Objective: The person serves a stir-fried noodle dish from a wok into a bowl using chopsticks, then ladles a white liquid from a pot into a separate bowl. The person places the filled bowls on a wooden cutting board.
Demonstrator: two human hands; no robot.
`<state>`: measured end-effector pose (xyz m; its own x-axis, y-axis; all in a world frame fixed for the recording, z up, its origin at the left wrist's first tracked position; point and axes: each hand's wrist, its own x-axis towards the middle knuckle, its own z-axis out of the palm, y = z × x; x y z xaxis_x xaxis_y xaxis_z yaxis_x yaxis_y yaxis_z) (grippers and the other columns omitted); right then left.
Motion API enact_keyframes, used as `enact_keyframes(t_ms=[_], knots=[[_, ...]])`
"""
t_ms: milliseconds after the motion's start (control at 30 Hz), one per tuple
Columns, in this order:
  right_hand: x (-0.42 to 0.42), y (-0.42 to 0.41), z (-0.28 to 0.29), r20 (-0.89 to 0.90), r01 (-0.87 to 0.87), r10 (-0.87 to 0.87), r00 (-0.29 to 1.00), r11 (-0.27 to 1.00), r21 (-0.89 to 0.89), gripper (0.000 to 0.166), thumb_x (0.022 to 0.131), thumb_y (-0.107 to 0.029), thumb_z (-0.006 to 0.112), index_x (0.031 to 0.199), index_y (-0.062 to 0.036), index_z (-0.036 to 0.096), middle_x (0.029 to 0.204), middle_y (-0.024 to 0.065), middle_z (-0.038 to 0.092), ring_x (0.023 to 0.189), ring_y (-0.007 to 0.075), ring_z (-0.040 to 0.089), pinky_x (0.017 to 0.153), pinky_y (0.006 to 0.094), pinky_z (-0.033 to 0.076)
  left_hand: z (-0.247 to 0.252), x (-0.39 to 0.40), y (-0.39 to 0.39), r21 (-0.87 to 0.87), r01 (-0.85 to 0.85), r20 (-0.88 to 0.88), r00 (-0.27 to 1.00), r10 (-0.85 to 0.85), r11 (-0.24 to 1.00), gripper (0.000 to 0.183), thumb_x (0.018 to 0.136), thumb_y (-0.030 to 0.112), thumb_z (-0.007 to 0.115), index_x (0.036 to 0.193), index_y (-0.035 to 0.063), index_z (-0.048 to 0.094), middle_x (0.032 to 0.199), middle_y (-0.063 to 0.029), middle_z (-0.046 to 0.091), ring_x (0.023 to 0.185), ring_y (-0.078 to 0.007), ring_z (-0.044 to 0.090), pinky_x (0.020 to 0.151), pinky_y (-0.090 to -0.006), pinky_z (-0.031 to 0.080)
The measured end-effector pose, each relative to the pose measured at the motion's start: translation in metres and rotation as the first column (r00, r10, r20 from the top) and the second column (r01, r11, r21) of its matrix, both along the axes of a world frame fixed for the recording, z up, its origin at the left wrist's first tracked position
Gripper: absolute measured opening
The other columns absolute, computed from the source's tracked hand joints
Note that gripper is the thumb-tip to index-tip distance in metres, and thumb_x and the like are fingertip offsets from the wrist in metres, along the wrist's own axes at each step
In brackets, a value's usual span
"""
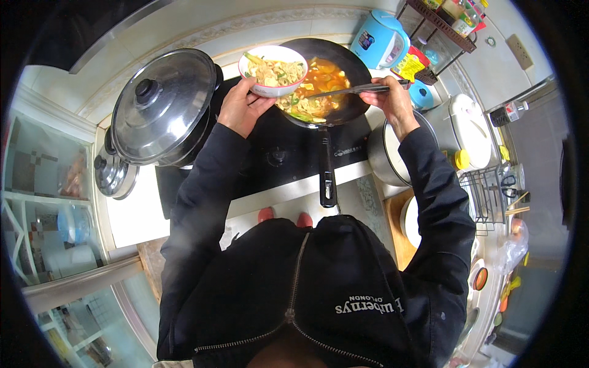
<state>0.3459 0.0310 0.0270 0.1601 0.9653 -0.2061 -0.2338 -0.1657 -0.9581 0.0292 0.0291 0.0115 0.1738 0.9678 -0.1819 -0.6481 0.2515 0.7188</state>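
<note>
My left hand [242,106] grips a white bowl with a red rim [272,91], filled with noodles and green vegetable pieces [276,72]. The bowl is held over the left edge of a black frying pan [356,60]. Reddish-orange broth with noodles and vegetables [322,73] fills part of the pan. My right hand [392,103] holds a long metal utensil [359,89] near its handle end, and its far end reaches the food by the bowl. Whether the utensil is a spoon or chopsticks, I cannot tell. The pan's black handle [327,170] points towards me.
A large lidded pot [170,106] stands left on the black cooktop [276,161]. Right of the pan are a blue kettle [375,43], a deep metal pot [391,152], a white-lidded container [469,129] and a wire rack [483,193]. A smaller lidded pot [115,175] is far left.
</note>
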Motion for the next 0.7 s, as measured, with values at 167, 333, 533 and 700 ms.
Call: enact_keyframes(t_ms=[167, 333, 533, 700], knots=[[0.012, 0.003, 0.008, -0.077, 0.074, -0.069, 0.995, 0.995, 0.06, 0.028, 0.077, -0.014, 0.044, 0.091, 0.0105, 0.048, 0.077, 0.0272, 0.059, 0.064, 0.0318, 0.064, 0.058, 0.0343, 0.056, -0.003, -0.002, 0.001, -0.012, 0.003, -0.007, 1.0, -0.003, 1.0, 0.036, 0.085, 0.018, 0.048, 0.112, -0.0036, 0.042, 0.11, -0.0149, 0.049, 0.101, -0.0246, 0.051, 0.084, -0.0399, 0.046], [0.022, -0.001, 0.047, 0.015, 0.128, -0.131, 0.991, 0.983, 0.129, 0.027, 0.077, -0.014, 0.045, 0.09, 0.0095, 0.049, 0.08, 0.025, 0.06, 0.065, 0.0297, 0.064, 0.061, 0.0329, 0.056, -0.001, 0.0, -0.001, 0.004, 0.001, -0.03, 1.0, 0.0, 1.0, 0.034, 0.084, 0.018, 0.048, 0.111, -0.0024, 0.044, 0.108, -0.014, 0.05, 0.1, -0.0231, 0.051, 0.082, -0.0379, 0.047], [0.038, 0.002, 0.103, 0.118, 0.133, -0.161, 0.98, 0.967, 0.219, 0.033, 0.079, -0.016, 0.043, 0.097, 0.0119, 0.048, 0.08, 0.0264, 0.06, 0.066, 0.0288, 0.064, 0.062, 0.0304, 0.056, -0.01, 0.008, 0.004, -0.002, 0.044, -0.02, 0.999, -0.044, 0.999, 0.032, 0.083, 0.019, 0.05, 0.109, -0.0008, 0.046, 0.108, -0.0138, 0.051, 0.1, -0.0233, 0.052, 0.084, -0.0385, 0.045], [0.047, 0.001, 0.155, 0.209, 0.061, -0.135, 0.969, 0.944, 0.325, 0.035, 0.082, -0.019, 0.041, 0.1, 0.0096, 0.047, 0.084, 0.0278, 0.059, 0.07, 0.0282, 0.064, 0.065, 0.0295, 0.056, -0.01, 0.024, 0.011, -0.016, 0.124, -0.062, 0.99, -0.125, 0.992, 0.037, 0.086, 0.017, 0.046, 0.116, -0.0026, 0.038, 0.115, -0.0193, 0.046, 0.106, -0.0283, 0.05, 0.089, -0.043, 0.044]])
